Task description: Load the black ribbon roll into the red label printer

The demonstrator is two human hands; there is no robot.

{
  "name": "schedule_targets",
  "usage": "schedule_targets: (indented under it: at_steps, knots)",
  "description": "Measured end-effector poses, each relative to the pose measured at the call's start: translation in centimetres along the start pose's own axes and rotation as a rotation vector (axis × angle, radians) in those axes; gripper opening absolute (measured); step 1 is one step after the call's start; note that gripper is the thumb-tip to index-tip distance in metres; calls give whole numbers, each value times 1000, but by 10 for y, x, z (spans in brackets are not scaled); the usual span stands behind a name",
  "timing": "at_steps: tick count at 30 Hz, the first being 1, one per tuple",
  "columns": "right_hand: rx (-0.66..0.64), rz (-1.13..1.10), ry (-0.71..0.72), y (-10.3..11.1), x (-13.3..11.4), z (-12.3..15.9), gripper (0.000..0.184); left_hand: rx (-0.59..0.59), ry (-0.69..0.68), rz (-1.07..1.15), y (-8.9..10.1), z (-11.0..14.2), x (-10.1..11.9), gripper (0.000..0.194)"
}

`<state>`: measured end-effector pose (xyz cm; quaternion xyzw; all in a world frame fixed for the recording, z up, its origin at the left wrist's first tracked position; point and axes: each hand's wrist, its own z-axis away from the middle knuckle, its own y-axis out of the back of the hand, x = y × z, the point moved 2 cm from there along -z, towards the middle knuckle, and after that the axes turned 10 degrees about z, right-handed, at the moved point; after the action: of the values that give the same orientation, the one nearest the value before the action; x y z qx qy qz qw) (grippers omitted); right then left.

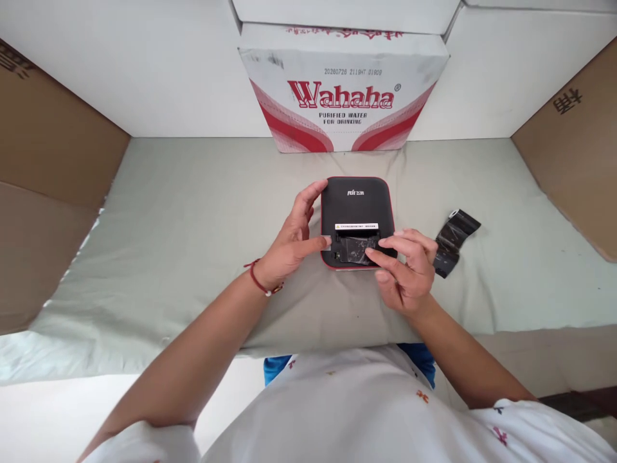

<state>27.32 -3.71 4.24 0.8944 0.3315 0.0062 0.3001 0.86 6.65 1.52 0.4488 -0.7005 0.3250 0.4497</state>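
A black square device with a red rim [357, 202] lies on the grey cloth in front of me. Its near part shows an open slot with a shiny dark film piece [355, 249] in it. My left hand [292, 241] holds the device's left side, fingers curled along its edge and thumb against the slot's left end. My right hand [405, 267] rests at the near right corner, with index finger and thumb pinching or pressing on the dark film piece.
A crumpled black plastic wrapper [456, 241] lies right of the device. A white and red Wahaha carton [343, 87] stands at the back. Brown cardboard panels stand at the left [43, 173] and right [573, 141]. The grey cloth [193, 225] covers the table.
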Motion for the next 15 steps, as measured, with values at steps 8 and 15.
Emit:
schedule_targets:
  at_steps: [8,15]
  knots:
    - [-7,-3,-11,7,-3,-8,39,-156,131,323,0,-6,-22,117]
    - [-70,8,-22,16,-4,-15,42,-122,110,302,-4,0,-22,123]
